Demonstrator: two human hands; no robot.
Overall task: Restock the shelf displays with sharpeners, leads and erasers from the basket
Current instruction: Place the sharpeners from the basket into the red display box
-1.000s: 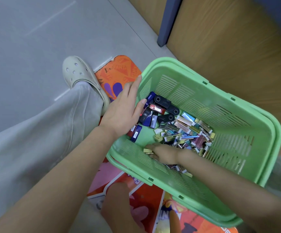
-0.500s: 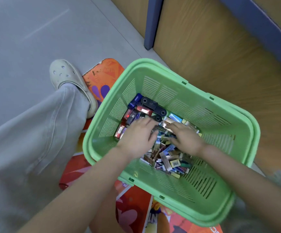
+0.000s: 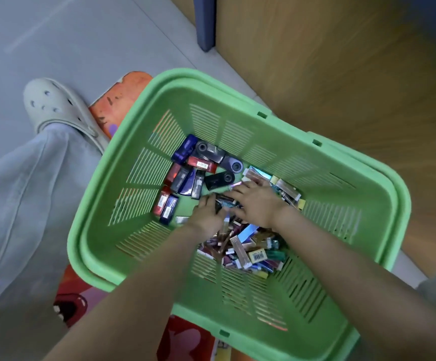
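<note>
Green basket (image 3: 237, 91) holds much stock, sharpeners (image 3: 198, 168) heaped just beyond the fingers (image 3: 237, 191) and small packs (image 3: 248, 254) under them; left hand's (image 3: 206, 218) fingers curl on a few, right hand's (image 3: 257, 204) lie spread, grip unclear, so most restocking seems left to do.

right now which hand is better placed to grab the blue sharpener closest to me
Left, probably: the left hand lies just beside the blue sharpener; the right hand is farther right over the small packs and would cross it.
</note>
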